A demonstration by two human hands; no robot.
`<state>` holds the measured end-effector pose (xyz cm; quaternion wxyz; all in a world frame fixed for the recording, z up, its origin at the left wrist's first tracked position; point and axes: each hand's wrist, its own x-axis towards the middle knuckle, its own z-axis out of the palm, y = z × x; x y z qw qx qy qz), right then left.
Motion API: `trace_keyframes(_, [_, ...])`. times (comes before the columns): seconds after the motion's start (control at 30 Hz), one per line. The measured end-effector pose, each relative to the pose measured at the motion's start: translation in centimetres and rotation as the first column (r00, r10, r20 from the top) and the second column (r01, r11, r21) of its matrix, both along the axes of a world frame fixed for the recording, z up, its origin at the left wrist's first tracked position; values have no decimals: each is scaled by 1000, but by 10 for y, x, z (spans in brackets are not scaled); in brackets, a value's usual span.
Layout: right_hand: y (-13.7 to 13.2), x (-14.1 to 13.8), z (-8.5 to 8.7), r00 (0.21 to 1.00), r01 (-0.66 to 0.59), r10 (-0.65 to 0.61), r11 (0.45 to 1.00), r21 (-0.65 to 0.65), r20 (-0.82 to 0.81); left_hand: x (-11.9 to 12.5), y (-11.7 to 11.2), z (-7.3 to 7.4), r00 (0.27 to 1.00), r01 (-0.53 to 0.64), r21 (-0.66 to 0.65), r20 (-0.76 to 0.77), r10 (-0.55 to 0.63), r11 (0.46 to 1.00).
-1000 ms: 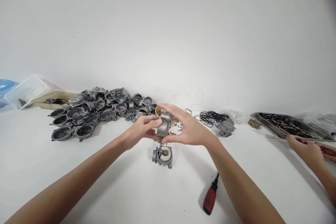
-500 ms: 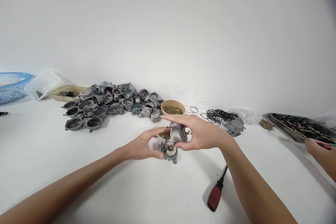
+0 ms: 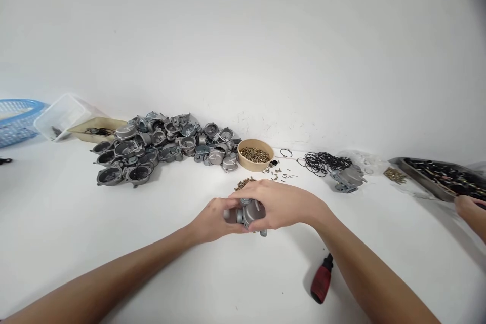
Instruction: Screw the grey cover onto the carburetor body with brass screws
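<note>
My right hand [image 3: 284, 205] grips a grey metal float bowl [image 3: 254, 212] from above, fingers on its far side and thumb on the near side. The bowl sits on a carburetor body [image 3: 239, 216], most of which is hidden beneath it and by my fingers. From the left, my left hand [image 3: 211, 220] wraps thumb and fingers around the carburetor body. Just behind my hands lies a small heap of brass screws [image 3: 244, 184]. A screwdriver with a red handle [image 3: 321, 282] rests on the table by my right forearm.
Many carburetor parts [image 3: 167, 144] are piled at the back left. Behind my hands stands a round tub [image 3: 255, 165] of brass screws. Black rubber rings [image 3: 322, 162], another carburetor [image 3: 347, 179] and a dark tray [image 3: 433, 185] lie rightward. Another person's hand [image 3: 471, 212] is at the right edge.
My right hand has lowered the float bowl onto the carburetor body, covering the white float seen before. My left hand has moved in and closed around the body.
</note>
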<state>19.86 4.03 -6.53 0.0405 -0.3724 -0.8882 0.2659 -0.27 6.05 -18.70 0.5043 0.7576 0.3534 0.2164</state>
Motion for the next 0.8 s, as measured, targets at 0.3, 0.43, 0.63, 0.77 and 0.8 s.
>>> trace_keyframes(0.3, [23,47,-14,944,329,-319,928,178,-81,-8,5,9,973,223,-7,60,-222,975])
trace_keyframes(0.43, [31,61,-66,921,368,-388,837,405,-34,-15,14,9,962,270,55,27,-272,961])
trace_keyframes(0.63, [13,59,-124,882,382,-472,690,614,-19,-14,36,-9,998,-16,274,58,0,962])
trace_keyframes(0.77, [11,60,-132,875,385,-484,674,630,-17,2,47,-14,987,-122,527,-28,161,841])
trace_keyframes(0.8, [12,61,-133,872,392,-489,673,627,-20,7,51,-13,987,-102,563,-44,153,820])
